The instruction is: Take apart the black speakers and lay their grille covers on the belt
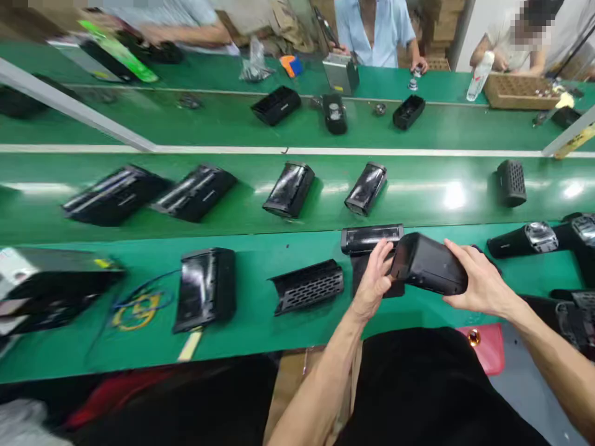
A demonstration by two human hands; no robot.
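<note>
Above the green bench, a black plastic speaker housing (432,263) is held tilted, its smooth rounded side facing me. My right hand (478,279) grips its right end, thumb below and fingers above. At the left end, my left hand (374,279) has its fingers stretched and apart, very close to the housing; whether it touches cannot be made out. Behind my left hand lies another black housing (372,238) with a glossy face. A black slotted grille shell (309,288) rests on the bench to the left of my hands.
A glossy black housing (204,288) and blue and yellow cables (142,306) lie further left. Several housings sit on the green conveyor (418,204) ahead. More black parts (523,240) crowd the right. A pink tray (490,350) is by my lap. Co-workers sit across.
</note>
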